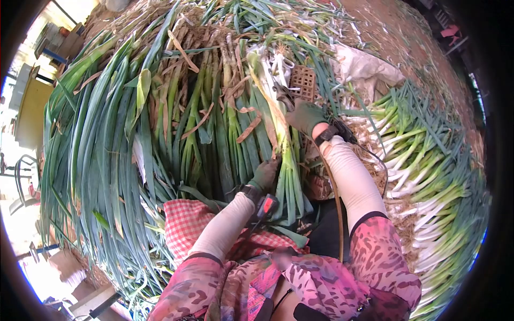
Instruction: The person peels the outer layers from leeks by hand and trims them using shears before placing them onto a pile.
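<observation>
My left hand point(266, 174), in a dark green glove, is closed around the lower leafy part of a long green onion point(278, 120). The stalk stands nearly upright in view, its pale root end away from me and its leaves point(292, 192) fanning toward my lap. My right hand point(306, 116), also gloved, grips a dark blow gun point(285, 96) beside the white part of the stalk. A brown hose point(336, 192) runs along my right forearm toward that hand. The fingers of both hands are partly hidden.
A big heap of untrimmed green onions point(101, 139) lies left and ahead. Cleaned ones with white stems point(428, 182) are stacked at the right. A brown plastic crate point(302, 81) and a white sack point(367, 67) sit beyond my right hand. Red checked cloth point(187, 222) covers my lap.
</observation>
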Motion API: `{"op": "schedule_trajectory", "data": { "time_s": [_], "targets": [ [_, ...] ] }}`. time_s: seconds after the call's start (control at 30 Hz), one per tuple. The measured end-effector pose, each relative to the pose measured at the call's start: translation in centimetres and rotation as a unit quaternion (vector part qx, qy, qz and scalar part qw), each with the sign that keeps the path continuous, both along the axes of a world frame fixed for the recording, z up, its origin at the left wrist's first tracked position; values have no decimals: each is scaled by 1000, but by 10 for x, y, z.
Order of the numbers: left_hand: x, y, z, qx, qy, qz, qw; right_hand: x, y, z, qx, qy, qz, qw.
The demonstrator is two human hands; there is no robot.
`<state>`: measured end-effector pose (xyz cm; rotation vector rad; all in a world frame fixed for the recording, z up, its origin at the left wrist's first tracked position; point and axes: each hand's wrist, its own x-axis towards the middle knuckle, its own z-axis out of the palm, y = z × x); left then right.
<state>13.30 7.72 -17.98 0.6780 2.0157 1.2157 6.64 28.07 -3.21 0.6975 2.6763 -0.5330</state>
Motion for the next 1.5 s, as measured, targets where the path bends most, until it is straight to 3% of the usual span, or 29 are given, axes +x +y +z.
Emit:
{"op": "schedule_trajectory", "data": {
  "time_s": [0.03, 0.07, 0.17, 0.2, 0.23, 0.3, 0.4, 0.53, 0.63, 0.73, 0.83, 0.93, 1.07, 1.17, 1.2, 1.3, 1.33, 1.47, 1.5],
  "targets": [
    [4, 8, 2, 45, -176, 86, 980, -6, -3, 1, 16, 3, 8, 1000],
    [5, 12, 13, 89, -346, 168, 919, -5, -11, 10, 15, 13, 42, 999],
    [-10, 12, 61, -86, -140, 72, 984, 5, -22, -2, 31, -56, 143, 988],
    [-12, 14, 68, -76, -94, 130, 984, 11, -20, -6, 43, -36, 119, 991],
    [-18, 14, 64, -34, 33, 193, 980, 17, -15, -7, 34, -30, 92, 995],
    [-36, 10, 50, 53, 284, 307, 907, 27, -7, -7, 17, -15, 38, 999],
    [-64, -4, 41, 0, 141, 355, 924, 37, -9, -19, -14, -8, -25, 1000],
    [-82, -1, 40, -85, 122, 276, 949, 53, -32, -27, -42, -29, -23, 998],
    [-88, -2, 46, -143, 117, 308, 933, 60, -42, -19, -61, -59, -7, 996],
    [-89, -4, 49, -131, 114, 327, 929, 65, -38, -23, -46, -44, -29, 998],
    [-115, -15, -3, 5, -99, 335, 937, 69, -33, -32, -55, 20, -76, 995],
    [-112, -17, 14, 192, 79, 457, 865, 77, -42, -36, -96, 15, -41, 994],
    [-125, -29, 42, -120, 217, 342, 907, 94, -61, -42, -147, 17, 25, 989],
    [-125, -22, 71, -183, 162, 275, 930, 90, -68, -48, -148, 0, 19, 989],
    [-139, -24, 5, 12, -65, 260, 963, 90, -68, -46, -158, -7, 11, 987],
    [-106, -8, 46, -58, 218, 231, 947, 95, -65, -41, -180, 29, -37, 983],
    [-114, -8, 34, -28, 270, 225, 936, 100, -64, -42, -187, 47, -58, 980],
    [-159, -1, 13, -215, 388, 234, 865, 117, -56, -56, -187, 58, -75, 978],
    [-170, 2, 29, -252, 331, 214, 884, 118, -55, -56, -187, 62, -68, 978]
  ]
}}
